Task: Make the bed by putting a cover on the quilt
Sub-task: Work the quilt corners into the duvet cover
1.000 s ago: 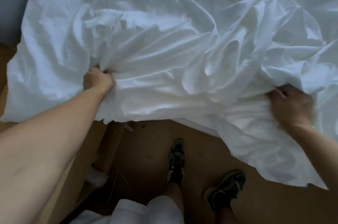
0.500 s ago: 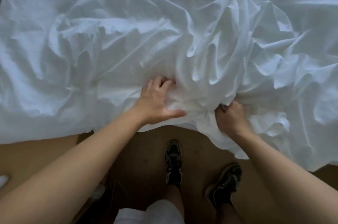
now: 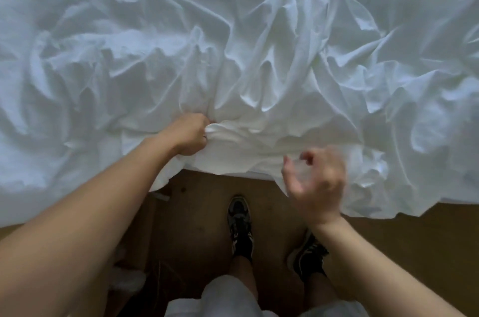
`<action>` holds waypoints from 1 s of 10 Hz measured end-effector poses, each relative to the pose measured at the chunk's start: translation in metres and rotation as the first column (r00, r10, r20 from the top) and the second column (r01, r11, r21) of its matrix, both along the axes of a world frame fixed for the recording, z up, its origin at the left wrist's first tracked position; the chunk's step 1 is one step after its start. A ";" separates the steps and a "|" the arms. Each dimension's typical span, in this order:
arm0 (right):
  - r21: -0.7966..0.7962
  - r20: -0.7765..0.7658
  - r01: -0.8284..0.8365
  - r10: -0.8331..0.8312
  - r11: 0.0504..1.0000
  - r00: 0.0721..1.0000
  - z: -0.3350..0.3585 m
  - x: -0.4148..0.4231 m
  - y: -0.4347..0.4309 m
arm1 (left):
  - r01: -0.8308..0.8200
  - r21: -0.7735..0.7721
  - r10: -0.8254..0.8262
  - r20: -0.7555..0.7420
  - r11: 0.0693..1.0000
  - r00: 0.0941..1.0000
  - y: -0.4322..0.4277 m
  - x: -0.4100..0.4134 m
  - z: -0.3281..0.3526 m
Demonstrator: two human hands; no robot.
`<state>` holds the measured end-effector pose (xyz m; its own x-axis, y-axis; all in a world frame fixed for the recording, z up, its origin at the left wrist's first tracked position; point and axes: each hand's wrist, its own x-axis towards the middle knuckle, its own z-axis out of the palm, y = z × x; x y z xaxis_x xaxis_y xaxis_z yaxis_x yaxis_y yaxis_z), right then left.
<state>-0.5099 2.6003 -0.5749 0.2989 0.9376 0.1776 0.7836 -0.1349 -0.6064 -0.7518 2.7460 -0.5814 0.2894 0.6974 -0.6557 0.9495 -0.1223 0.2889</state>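
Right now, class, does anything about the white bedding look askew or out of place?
Yes: the white cover is bunched in deep wrinkles, its near edge hanging unevenly over the floor. The left hand grips one fold.

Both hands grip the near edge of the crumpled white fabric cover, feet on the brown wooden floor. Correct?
Only the left hand grips the near edge of the crumpled white fabric cover; the right hand is off it, blurred, fingers loosely curled round nothing. Feet on the brown wooden floor: yes. Head view shows it.
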 end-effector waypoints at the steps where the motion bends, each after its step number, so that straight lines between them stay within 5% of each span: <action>1: -0.716 -0.458 -0.054 -0.410 0.696 0.789 -0.020 -0.039 -0.032 | 0.047 -0.067 -0.048 -0.020 0.997 0.999 -0.006 0.004 -0.007; 2: -0.848 -0.529 0.126 -0.836 0.514 -0.149 -0.041 -0.025 -0.014 | 0.113 -0.133 -0.129 -0.117 0.985 0.985 -0.009 0.006 -0.007; 3: -0.812 -0.584 0.245 -0.723 0.530 -0.369 -0.045 -0.003 0.009 | 0.148 -0.086 -0.163 -0.216 0.985 0.963 -0.015 0.018 0.001; 4: -0.767 -0.642 0.316 -0.682 0.559 -0.350 -0.029 0.001 0.026 | 0.128 0.352 -0.112 -0.064 0.927 0.992 -0.058 0.044 0.004; 5: -0.722 -0.665 0.435 -0.714 0.538 -0.221 -0.007 0.004 0.044 | 0.133 0.580 -0.256 0.136 0.803 0.957 -0.108 0.079 0.004; 6: -0.653 -0.605 0.520 -0.793 0.550 0.078 0.011 0.008 0.044 | 0.159 0.563 -0.168 -0.036 0.811 0.985 -0.095 0.093 -0.013; 7: -0.568 -0.559 0.564 -0.784 0.599 0.270 0.018 0.019 0.039 | 0.110 0.519 -0.088 -0.067 0.848 0.994 -0.058 0.095 -0.011; 8: -0.540 -0.554 0.566 -0.769 0.623 0.318 0.011 0.033 0.034 | 0.120 0.356 -0.119 -0.025 0.927 0.993 -0.032 0.093 0.004; 10: -0.499 -0.349 0.522 -0.712 0.692 0.609 0.001 0.079 0.026 | 0.310 0.014 -0.309 -0.016 0.951 0.951 -0.009 0.077 0.032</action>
